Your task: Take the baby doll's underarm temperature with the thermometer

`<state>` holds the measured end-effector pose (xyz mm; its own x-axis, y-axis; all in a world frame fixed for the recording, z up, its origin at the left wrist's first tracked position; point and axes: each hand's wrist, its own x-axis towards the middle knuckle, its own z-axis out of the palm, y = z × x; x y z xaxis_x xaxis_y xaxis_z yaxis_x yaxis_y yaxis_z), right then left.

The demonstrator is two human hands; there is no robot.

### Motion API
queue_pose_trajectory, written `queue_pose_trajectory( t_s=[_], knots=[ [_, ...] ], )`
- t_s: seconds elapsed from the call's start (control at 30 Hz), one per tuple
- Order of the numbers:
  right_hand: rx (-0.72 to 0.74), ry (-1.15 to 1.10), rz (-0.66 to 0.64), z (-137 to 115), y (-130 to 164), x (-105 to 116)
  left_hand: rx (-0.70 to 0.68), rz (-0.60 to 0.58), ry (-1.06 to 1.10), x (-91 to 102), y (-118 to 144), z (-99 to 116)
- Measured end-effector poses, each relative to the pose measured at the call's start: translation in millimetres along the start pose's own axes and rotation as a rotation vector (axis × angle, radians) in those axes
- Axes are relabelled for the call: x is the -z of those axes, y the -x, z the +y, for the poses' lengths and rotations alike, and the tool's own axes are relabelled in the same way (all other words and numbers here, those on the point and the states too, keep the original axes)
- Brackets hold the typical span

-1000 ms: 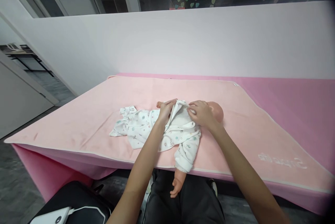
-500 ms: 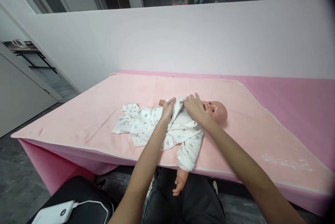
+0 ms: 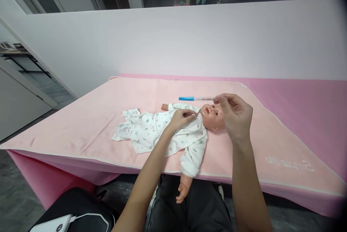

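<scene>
The right hand point(image 3: 238, 116) pinched the right end of a blue-ended stick point(image 3: 197, 98) between its fingers, level above the far side of the doll point(image 3: 187, 138). The left hand point(image 3: 182, 119) touched the doll's chest; whether its fingers grasped anything was unclear.

passage is open over the blanket point(image 3: 78, 116) left of the doll point(image 3: 143, 127), but the left hand point(image 3: 181, 119) obstructs its chest, the right hand point(image 3: 238, 116) its head, and a blue-ended stick point(image 3: 193, 98) juts near its far arm.
</scene>
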<state>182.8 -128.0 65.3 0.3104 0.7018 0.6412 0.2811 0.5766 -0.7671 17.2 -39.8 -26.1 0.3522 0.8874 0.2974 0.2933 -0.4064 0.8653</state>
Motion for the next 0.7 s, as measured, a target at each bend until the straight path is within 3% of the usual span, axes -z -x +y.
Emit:
queue_pose_trajectory(
  t_s=[0.13,0.37,0.53,0.6,0.7],
  knots=[
    [-0.043,0.045,0.002,11,19,13,0.017,0.079,0.034,0.1,0,-3],
    [-0.325,0.314,0.078,85,96,75,0.023,0.078,0.082,0.5,-2,-7],
    [-0.457,0.593,0.024,111,124,98,0.015,0.069,0.069,1.2,-2,-8],
    [-0.444,0.692,-0.013,115,125,99,0.005,0.064,0.076,1.6,-3,-9],
    [-0.301,0.847,-0.073,119,125,96,-0.011,0.051,0.081,1.9,-4,-11]
  ],
)
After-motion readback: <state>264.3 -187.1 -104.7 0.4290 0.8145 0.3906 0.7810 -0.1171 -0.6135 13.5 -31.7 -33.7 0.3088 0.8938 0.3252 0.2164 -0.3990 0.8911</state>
